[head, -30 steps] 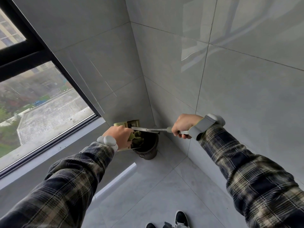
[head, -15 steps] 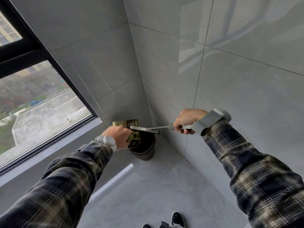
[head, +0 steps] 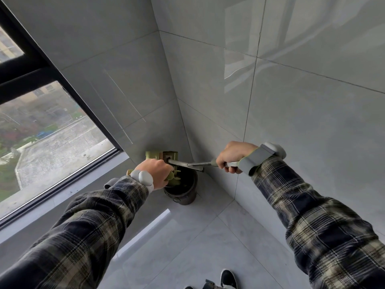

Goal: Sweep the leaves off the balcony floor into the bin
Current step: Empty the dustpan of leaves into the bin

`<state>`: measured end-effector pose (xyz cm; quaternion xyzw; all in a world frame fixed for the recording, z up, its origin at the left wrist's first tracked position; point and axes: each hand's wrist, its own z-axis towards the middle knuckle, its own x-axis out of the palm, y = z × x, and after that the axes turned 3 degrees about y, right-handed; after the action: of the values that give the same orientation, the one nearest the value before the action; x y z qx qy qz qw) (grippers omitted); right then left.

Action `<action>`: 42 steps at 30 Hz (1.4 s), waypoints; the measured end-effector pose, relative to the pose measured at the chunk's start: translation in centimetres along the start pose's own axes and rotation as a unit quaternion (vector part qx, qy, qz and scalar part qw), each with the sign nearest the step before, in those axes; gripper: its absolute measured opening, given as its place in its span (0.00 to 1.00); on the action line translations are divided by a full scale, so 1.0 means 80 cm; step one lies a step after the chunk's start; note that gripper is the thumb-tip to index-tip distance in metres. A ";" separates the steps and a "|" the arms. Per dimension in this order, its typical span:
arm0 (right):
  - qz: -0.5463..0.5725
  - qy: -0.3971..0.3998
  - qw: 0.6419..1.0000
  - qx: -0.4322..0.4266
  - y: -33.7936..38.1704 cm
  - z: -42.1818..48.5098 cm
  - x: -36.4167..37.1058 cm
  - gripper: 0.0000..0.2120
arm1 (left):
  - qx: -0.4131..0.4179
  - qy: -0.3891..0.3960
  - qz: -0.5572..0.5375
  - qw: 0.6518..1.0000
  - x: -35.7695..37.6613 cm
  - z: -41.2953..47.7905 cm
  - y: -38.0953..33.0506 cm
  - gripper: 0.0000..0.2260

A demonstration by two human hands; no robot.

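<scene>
Almost nothing is shifting over the last second: my left hand (head: 155, 173) is still gripping the olive dustpan (head: 153, 156) tipped over the dark bin (head: 185, 197) in the corner, and my right hand (head: 233, 156) is still curling round the brush (head: 185, 164) handle, so I judge the emptying is still going on. I am counting one bin, one dustpan, one brush, and a few leaves (head: 174, 178) clinging at the pan's lip, too bunched to number.

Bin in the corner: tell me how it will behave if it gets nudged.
The bin looks small and narrow, probably light plastic, so a knock from the dustpan may tip it. The glossy floor tiles would likely let it slide. The walls close behind should stop it going far.
</scene>
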<state>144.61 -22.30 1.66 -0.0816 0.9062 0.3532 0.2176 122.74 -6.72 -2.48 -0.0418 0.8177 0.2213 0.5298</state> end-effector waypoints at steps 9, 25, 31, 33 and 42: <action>0.001 -0.004 1.000 0.003 -0.002 -0.003 0.002 0.02 | 0.026 0.008 0.028 0.999 0.000 0.003 -0.001 0.07; 0.027 -0.011 0.999 0.025 -0.029 -0.012 -0.016 0.03 | -0.011 0.012 -0.012 1.000 -0.010 0.011 -0.017 0.04; 0.029 -0.015 0.999 0.025 -0.028 -0.007 -0.002 0.05 | -0.145 -0.039 -0.171 0.974 -0.043 0.008 -0.006 0.04; 0.029 -0.011 0.999 0.021 -0.020 -0.004 0.005 0.05 | -0.183 -0.045 -0.199 0.962 -0.050 0.001 -0.004 0.07; 0.058 0.009 0.998 -0.008 0.013 0.012 0.058 0.12 | -0.287 -0.088 -0.295 0.907 -0.025 -0.061 0.010 0.08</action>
<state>140.52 -20.84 -0.45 -0.0339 0.9086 0.3715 0.1882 119.21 -8.34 1.18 -0.4119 0.6192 0.2830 0.6057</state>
